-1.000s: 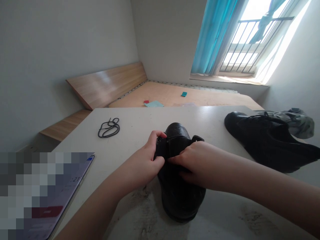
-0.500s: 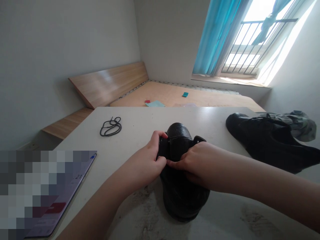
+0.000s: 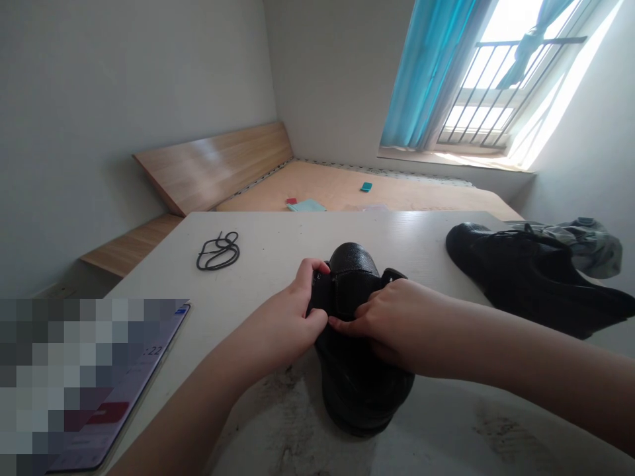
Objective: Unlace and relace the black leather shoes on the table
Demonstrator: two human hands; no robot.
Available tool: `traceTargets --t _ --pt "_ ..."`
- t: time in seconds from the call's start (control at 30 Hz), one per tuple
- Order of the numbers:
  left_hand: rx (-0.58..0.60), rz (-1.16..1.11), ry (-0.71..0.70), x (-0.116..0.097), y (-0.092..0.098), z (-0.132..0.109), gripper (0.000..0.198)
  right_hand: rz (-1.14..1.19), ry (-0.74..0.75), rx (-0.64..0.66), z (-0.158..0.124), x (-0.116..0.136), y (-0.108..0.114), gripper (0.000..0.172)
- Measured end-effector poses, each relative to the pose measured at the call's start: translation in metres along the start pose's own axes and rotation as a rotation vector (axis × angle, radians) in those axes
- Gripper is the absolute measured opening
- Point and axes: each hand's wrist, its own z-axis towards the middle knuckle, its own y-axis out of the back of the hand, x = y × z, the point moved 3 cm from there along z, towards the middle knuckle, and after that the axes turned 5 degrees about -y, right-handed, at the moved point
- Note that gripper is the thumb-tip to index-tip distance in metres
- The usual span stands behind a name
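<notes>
A black leather shoe [image 3: 364, 396] stands on the white table in front of me, its heel end nearest me and its toe pointing away. My left hand [image 3: 305, 311] pinches the left eyelet flap of the shoe between thumb and fingers. On the other side, my right hand [image 3: 387, 317] is closed on the shoe's opening, its index fingertip close to my left thumb. Part of its fingers is hidden inside or behind the shoe. The right eyelet flap sticks up beside the right knuckles. No lace shows in this shoe. A dark shoelace [image 3: 218, 251] lies loosely coiled at the far left.
A second black shoe [image 3: 516, 277], laced, rests at the right beside a crumpled clear plastic bag [image 3: 598, 241]. At the left lies a tablet-like screen [image 3: 133, 396], partly pixelated. Dirt marks the white table [image 3: 268, 231] near the front. Beyond its far edge is a bed [image 3: 337, 178].
Both hands keep nearly the same hold on the shoe. The whole view has shifted very slightly, and the number on the screen went from 21 to 22.
</notes>
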Motion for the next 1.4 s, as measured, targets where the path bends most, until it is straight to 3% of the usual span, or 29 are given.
traceTargets --t 0.23,0.43,0.77,1.0,1.3,1.4 --pt "-0.018 0.014 -0.021 -0.002 0.000 -0.001 0.047 0.068 -0.007 0.008 0.001 0.000 0.002 0.039" --pt "-0.026 0.011 -0.016 -0.005 0.000 -0.002 0.048 0.012 -0.026 0.122 0.007 0.006 0.007 0.035" --pt "-0.017 0.004 -0.004 -0.002 -0.001 -0.002 0.046 -0.030 -0.052 0.194 0.006 0.006 0.009 0.024" --pt "-0.017 0.008 -0.007 -0.002 -0.001 -0.002 0.046 -0.037 -0.038 0.128 0.005 0.005 0.005 0.019" --pt "-0.054 0.004 -0.034 -0.001 -0.003 -0.003 0.046 0.049 -0.179 -0.069 -0.010 0.003 0.004 0.016" --pt "-0.059 0.000 -0.030 0.000 -0.005 -0.001 0.045 0.022 -0.222 -0.065 -0.009 0.003 0.002 0.019"
